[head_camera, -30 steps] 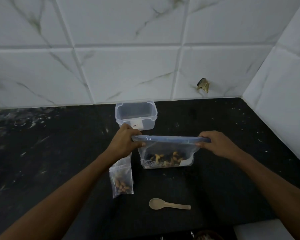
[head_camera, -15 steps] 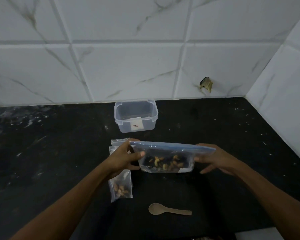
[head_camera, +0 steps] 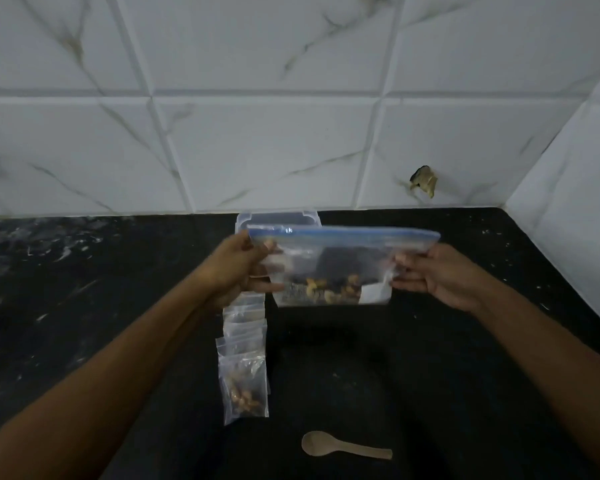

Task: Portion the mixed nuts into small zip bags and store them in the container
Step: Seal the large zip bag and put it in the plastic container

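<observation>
While both hands pinch its upper corners, left hand [head_camera: 238, 268] and right hand [head_camera: 437, 275], the large zip bag [head_camera: 340, 265] of mixed nuts [head_camera: 329, 289] hangs above the black counter [head_camera: 84, 289]. Its white label [head_camera: 374, 293] is not readable. A filled small zip bag [head_camera: 245, 389] lies below the left hand.

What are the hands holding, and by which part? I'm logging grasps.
Both hold the large zip bag of mixed nuts: the left hand pinches its upper left corner, the right hand its upper right edge, below the blue zip strip.

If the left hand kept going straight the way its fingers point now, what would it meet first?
The left hand points right, across the big nut bag it grips. Along that line it would probably meet the right hand at the bag's other edge, though depth is unclear.
</observation>
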A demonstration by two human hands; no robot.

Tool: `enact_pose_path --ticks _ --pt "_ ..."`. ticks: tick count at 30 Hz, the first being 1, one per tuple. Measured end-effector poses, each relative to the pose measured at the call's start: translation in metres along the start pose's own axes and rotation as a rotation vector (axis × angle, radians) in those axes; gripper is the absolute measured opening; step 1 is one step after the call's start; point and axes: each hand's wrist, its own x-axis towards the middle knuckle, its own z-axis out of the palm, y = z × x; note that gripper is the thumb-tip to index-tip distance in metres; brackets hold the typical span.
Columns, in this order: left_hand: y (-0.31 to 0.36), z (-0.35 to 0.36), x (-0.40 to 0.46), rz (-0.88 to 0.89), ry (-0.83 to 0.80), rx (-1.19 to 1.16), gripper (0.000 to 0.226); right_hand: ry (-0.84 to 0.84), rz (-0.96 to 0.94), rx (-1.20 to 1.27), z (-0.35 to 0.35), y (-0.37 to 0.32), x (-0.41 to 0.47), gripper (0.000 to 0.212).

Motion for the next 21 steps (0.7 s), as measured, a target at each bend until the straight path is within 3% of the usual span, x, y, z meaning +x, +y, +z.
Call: enact_pose_path --ticks 8,14,19,21 --pt "0.092 -0.032 0.042 0.193 0.165 0.069 0.029 0.028 -0.148 0.04 0.045 -0.088 0.071 0.007" --pt "0.07 -0.071 0.088 0.092 0.223 -0.098 0.018 0.109 -0.151 -0.058 0.082 -0.104 0.126 0.002" --pt "0.042 -0.099 0.114 0.006 0.281 -0.139 0.014 0.111 -0.036 -0.088 0.103 -0.085 0.167 0.018" --pt "0.034 -0.107 0.12 -0.021 0.285 -0.138 0.015 0.108 0.012 -0.054 0.11 -0.077 0.179 0.012"
